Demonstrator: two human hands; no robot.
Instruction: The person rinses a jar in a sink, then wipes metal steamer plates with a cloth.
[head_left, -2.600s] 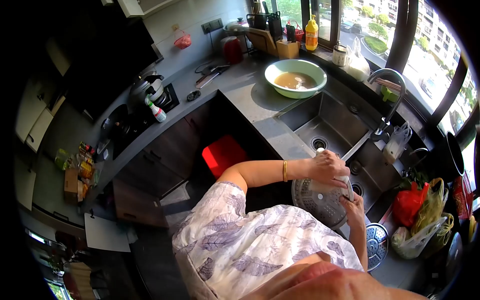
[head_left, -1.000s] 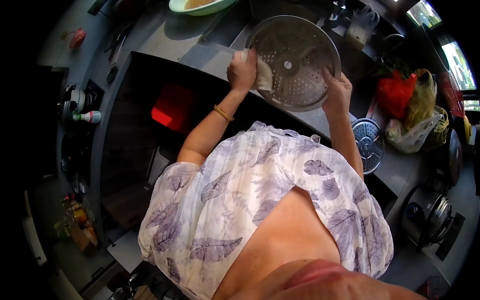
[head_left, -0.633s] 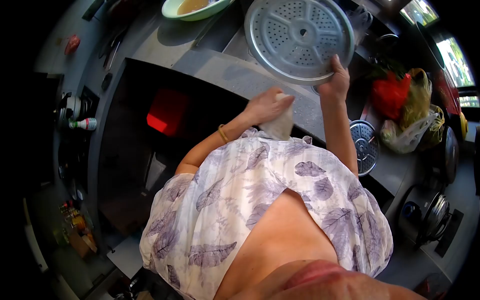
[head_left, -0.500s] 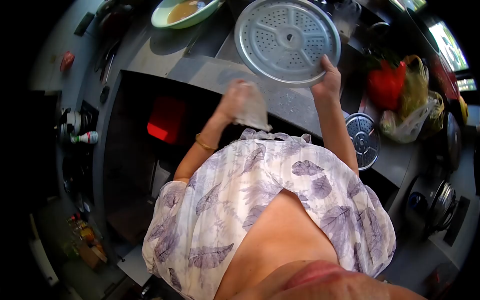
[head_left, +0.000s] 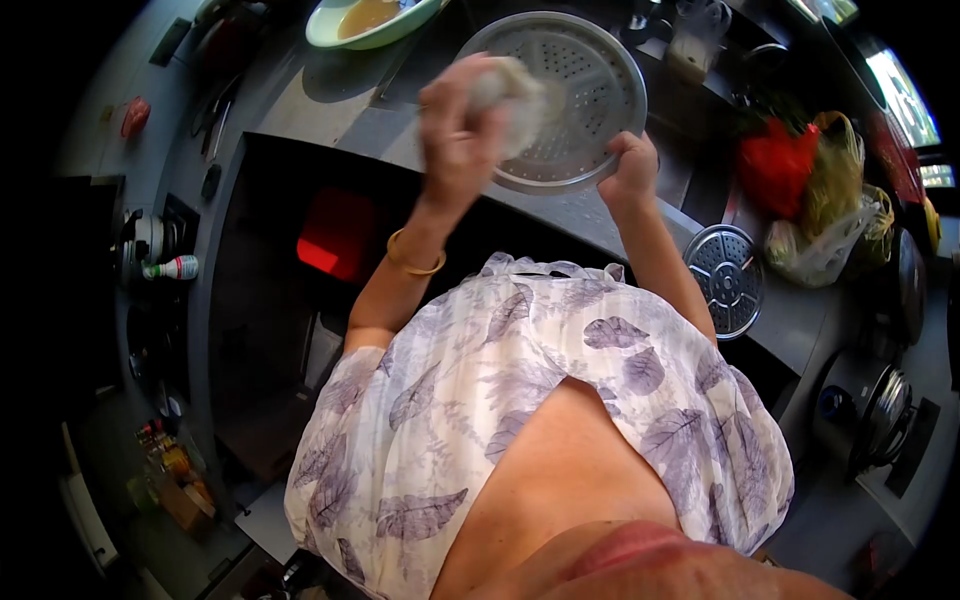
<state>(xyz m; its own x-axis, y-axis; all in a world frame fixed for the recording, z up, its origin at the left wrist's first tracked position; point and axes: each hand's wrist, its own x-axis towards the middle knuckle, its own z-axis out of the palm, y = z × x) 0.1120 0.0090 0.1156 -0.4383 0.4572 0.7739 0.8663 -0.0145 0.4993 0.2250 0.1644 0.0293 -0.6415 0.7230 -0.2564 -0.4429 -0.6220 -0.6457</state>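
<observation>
My right hand (head_left: pixel 632 170) grips the near right rim of a round, perforated metal steamer tray (head_left: pixel 580 105), thumb on top, holding it over the counter. A bunched whitish cloth (head_left: pixel 512 108) is in my left hand (head_left: pixel 458 135), over the tray's left side; motion blurs both, and whether the cloth touches the metal I cannot tell. The hand and cloth hide part of the tray's left half. A second perforated steamer tray (head_left: pixel 722 282) lies on the counter to the right of my right forearm.
A pale green basin (head_left: pixel 325 30) of cloudy brownish liquid stands at the back left. Plastic bags (head_left: pixel 815 245) and a red bag (head_left: pixel 775 168) sit on the right counter. Below the counter (head_left: pixel 380 135) is a red container (head_left: pixel 337 235). A clear plastic jug (head_left: pixel 697 45) stands behind.
My left hand has lifted the cloth up and away from my body to the tray. The tray has shifted slightly left and nearer to me, still in my right hand.
</observation>
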